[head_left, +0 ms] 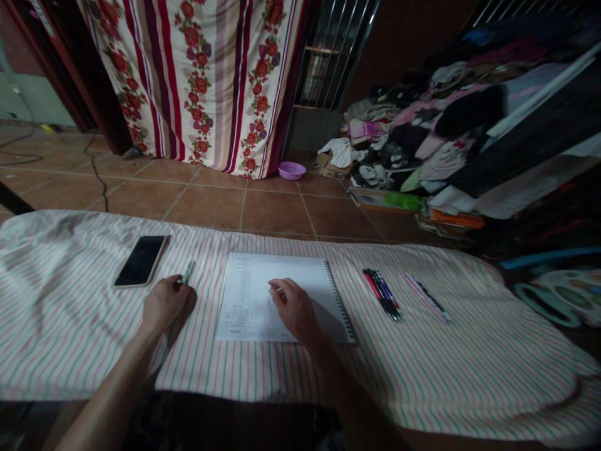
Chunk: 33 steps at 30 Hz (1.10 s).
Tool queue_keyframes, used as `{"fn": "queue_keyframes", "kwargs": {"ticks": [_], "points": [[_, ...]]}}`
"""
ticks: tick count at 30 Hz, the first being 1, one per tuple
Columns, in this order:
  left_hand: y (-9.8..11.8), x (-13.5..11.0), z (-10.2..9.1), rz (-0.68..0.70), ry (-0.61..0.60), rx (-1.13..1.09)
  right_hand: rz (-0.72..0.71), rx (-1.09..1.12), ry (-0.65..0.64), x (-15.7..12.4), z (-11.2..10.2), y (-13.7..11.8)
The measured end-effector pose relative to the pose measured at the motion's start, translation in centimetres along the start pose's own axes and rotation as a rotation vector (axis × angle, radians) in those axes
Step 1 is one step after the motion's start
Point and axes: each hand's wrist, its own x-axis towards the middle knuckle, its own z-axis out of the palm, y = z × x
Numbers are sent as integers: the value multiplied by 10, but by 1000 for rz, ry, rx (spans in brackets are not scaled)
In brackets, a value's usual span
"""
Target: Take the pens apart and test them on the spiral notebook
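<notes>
My left hand [164, 304] is closed on a slim pale pen [188, 270], whose far end points away from me over the striped cloth. A phone with a dark screen [141, 260] lies just beyond that hand. A spiral notebook [260, 269] lies open at a white page in the middle, printed along its left and lower sides, with its coil on the right. Over the page rests my right hand [295, 310], fingers pinched together. A small dark tip shows at the fingertips, but I cannot make out what it is.
Right of the notebook lie a bundle of several pens [382, 294] and a pair of pink and black pens [425, 296]. A striped cloth [469, 363] covers the table. Beyond it are a pink basin [292, 170], a floral curtain [201, 81] and piled clothes [422, 125].
</notes>
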Motion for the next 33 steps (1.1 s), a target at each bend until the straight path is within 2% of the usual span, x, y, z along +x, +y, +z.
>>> {"fn": "queue_keyframes", "kwargs": {"ticks": [4,6,8,11,14,23,25,30,33], "points": [[13,1,3,-326,-139,-809,-8,-2,-11,1,-1,-3],[24,-2,3,-406,-247,-1073,-10,-1,-12,1,-1,-4],[35,-4,3,-410,-282,-1199,-17,-6,-9,1,0,-4],[45,-7,5,-325,-324,-1260,-30,-16,-15,1,2,-4],[51,-9,10,-248,-417,-1307,-34,-20,-40,0,2,-5],[69,-25,23,-343,-558,-1517,-2,11,-62,0,1,-9],[70,-27,27,-348,-542,-1553,54,103,-70,1,1,-10],[77,-34,32,-358,-468,-1582,305,455,-111,3,6,-11],[84,-40,31,-387,-466,-1629,409,616,-96,4,11,-11]]}}
